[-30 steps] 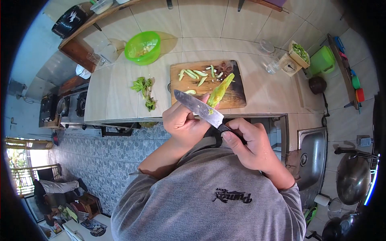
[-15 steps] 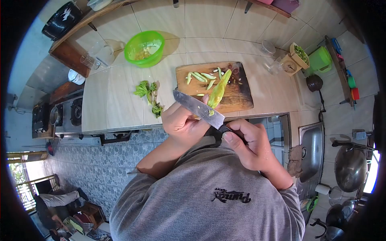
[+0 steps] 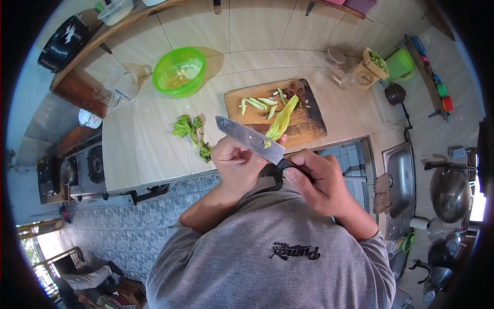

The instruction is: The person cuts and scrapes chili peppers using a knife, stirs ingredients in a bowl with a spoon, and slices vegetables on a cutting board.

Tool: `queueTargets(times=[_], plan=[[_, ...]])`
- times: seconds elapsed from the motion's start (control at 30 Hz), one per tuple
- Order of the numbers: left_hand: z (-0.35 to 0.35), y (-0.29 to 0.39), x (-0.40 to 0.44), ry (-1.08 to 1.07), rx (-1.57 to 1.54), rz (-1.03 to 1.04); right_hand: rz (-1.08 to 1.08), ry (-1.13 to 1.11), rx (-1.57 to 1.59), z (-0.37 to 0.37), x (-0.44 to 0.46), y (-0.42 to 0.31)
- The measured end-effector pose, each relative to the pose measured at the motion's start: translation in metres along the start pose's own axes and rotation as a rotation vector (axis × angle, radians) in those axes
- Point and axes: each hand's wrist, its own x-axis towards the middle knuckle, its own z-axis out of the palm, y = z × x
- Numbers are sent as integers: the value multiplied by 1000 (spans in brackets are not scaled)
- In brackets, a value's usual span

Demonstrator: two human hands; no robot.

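Note:
In my right hand point(image 3: 316, 180) is the black handle of a kitchen knife point(image 3: 247, 138); its broad blade slants up to the left, with small green bits stuck to it. My left hand point(image 3: 236, 162) is closed around the lower end of a long yellow-green vegetable point(image 3: 282, 121), whose kind I cannot make out. The blade crosses in front of that hand and hides part of the fingers and the vegetable's base. Beyond the hands lies a wooden cutting board point(image 3: 242, 123), dark and scorched at its right side. Pale green cut strips point(image 3: 257, 103) lie scattered on it.
Leafy green trimmings point(image 3: 190, 131) lie on the counter left of the board. A green bowl point(image 3: 179, 74) with pale contents stands farther back. A stove point(image 3: 85, 170) is at the left, a sink point(image 3: 400, 177) at the right. The counter's front edge runs near my forearms.
The view has shifted slightly, so the counter items sit a little differently. Both hands keep their hold on the knife and the vegetable, with only a slight shift of the left hand.

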Motion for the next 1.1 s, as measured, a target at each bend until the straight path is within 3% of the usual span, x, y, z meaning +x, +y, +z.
queueTargets(times=[0.17, 0.27, 0.3, 0.4, 0.67, 0.77, 0.8, 0.87, 1.0, 1.1], plan=[[-6, -9, -4, 125, -117, -106, 5, -11, 19, 7, 5, 3], [-10, -17, -7, 193, -212, -78, -105, 166, 109, 3, 6, 14], [-12, -16, -6, 181, -210, -73, -22, 251, 207, -1, 7, 16], [-14, -16, -6, 161, -219, -91, 184, 480, 79, -6, 30, 38], [-16, -17, -11, 96, -238, -255, 156, 365, 654, -1, 51, 50], [-22, -18, -9, -50, -323, -348, 145, 287, 790, -8, 51, 58], [-24, -17, -7, -73, -501, -474, 131, 258, 818, -9, 51, 60], [-29, -15, -1, -119, -855, -722, 36, 189, 747, -9, 54, 61], [-35, -20, -7, -182, -1051, -1018, -67, 71, 601, -9, 60, 64], [-35, -15, -8, -294, -1030, -988, -83, 13, 549, -10, 63, 63]])
